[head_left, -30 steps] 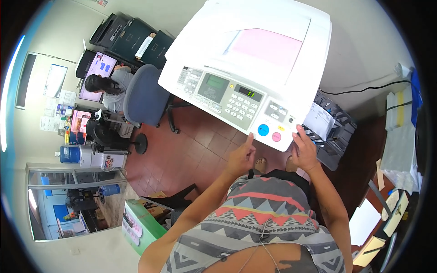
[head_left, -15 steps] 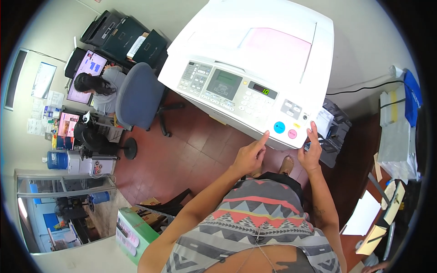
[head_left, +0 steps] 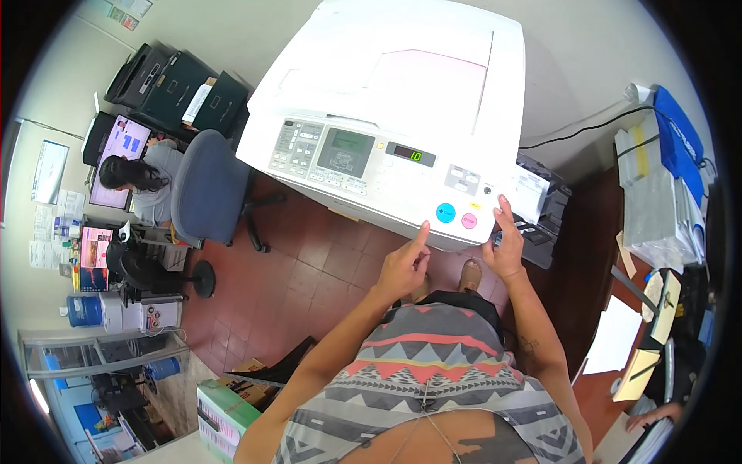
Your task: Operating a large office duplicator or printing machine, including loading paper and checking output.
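Note:
A large white copier [head_left: 371, 77] fills the upper middle. Its sloping control panel carries a grey screen [head_left: 345, 150], a small lit green number display [head_left: 411, 155], a round blue button [head_left: 446, 213] and a smaller pink button [head_left: 469, 221]. My left hand [head_left: 402, 268] holds nothing; its index finger points up at the panel's front edge, just short of the blue button, with the other fingers curled. My right hand [head_left: 504, 246] rests at the copier's front right corner beside the pink button, empty, with its fingers apart.
A blue office chair [head_left: 207, 185] stands at the left, near a person [head_left: 154, 178] at a computer. Dark trays holding paper [head_left: 532, 193] adjoin the copier's right side. Wrapped paper stacks [head_left: 657, 193] lie at the right; a green box [head_left: 226, 414] sits at lower left.
The view has shifted, so the copier and both hands appear farther left. Against the copier, both hands keep nearly the same places and poses.

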Demonstrator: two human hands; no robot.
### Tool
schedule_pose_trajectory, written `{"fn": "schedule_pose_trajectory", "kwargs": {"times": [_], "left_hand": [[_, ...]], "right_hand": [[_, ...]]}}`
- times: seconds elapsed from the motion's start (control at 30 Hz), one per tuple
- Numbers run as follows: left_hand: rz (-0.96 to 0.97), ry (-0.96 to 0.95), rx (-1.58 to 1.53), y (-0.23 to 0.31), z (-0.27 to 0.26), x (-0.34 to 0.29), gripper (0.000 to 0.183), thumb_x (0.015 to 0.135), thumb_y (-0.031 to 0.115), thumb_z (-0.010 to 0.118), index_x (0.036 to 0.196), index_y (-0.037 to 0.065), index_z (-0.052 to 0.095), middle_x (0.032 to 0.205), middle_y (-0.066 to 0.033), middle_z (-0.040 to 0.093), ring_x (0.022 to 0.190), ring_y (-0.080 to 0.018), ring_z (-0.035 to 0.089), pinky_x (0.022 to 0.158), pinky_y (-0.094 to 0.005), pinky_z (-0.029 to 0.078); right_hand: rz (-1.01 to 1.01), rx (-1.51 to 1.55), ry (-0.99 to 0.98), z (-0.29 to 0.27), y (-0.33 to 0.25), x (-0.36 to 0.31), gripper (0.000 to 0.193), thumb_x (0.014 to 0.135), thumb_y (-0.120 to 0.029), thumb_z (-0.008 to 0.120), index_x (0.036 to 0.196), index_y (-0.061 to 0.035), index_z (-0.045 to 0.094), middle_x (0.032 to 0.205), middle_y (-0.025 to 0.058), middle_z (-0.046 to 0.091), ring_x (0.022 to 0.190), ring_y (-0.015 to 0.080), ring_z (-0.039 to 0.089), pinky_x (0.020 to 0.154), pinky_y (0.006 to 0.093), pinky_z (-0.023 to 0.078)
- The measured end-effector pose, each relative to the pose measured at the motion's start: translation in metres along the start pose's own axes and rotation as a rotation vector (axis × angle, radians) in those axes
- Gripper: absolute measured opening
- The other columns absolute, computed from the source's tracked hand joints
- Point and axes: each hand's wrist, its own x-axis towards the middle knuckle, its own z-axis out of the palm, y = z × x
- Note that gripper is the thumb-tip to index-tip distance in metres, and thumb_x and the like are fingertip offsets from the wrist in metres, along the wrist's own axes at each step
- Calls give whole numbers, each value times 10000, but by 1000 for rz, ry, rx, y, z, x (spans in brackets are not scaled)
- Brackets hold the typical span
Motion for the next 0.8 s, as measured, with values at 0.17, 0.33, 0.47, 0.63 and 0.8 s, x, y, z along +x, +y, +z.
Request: {"fn": "schedule_pose_trajectory", "kwargs": {"times": [0.17, 0.33, 0.47, 0.63, 0.8], "left_hand": [[-22, 11, 8, -2, 3, -5, 853, 826, -54, 672, 1593, 131, 348, 852, -86, 671, 688, -256, 661, 631, -351, 540], [-9, 47, 63, 5, 1, -2, 844, 836, -31, 681, 1592, 152, 354, 838, -75, 646, 695, -251, 651, 636, -356, 540], [-145, -40, 62, 29, -23, 1, 677, 849, 6, 706, 1485, 159, 529, 874, -80, 676, 716, -254, 666, 628, -349, 539], [-77, 187, 295, 29, -95, 9, 453, 842, 13, 736, 1287, 83, 682, 999, -96, 723, 793, -259, 692, 685, -347, 555], [-243, 752, 462, -38, -197, 40, 458, 859, 21, 734, 1309, 37, 655, 1243, -132, 687, 1013, -258, 684, 778, -335, 565]], "right_hand": [[18, 84, -12, 2, 2, -2, 640, 747, 115, 626, 1354, -29, 478, 1463, 298, 517, 1122, 408, 681, 824, 388, 594], [-23, 116, -42, -1, 10, -2, 578, 774, 118, 612, 1326, -19, 508, 1449, 319, 517, 1239, 465, 609, 960, 442, 553], [-8, 160, -67, -6, 18, 2, 508, 801, 126, 588, 1293, 3, 561, 1421, 333, 533, 1251, 480, 597, 1029, 469, 511], [21, 186, -68, -11, 14, 1, 408, 854, 142, 526, 1245, 59, 610, 1396, 389, 527, 1240, 499, 605, 1025, 472, 503], [227, 152, -47, -23, 3, 1, 338, 906, 141, 488, 1172, 92, 690, 1367, 389, 552, 1219, 457, 625, 1038, 462, 490]]}}
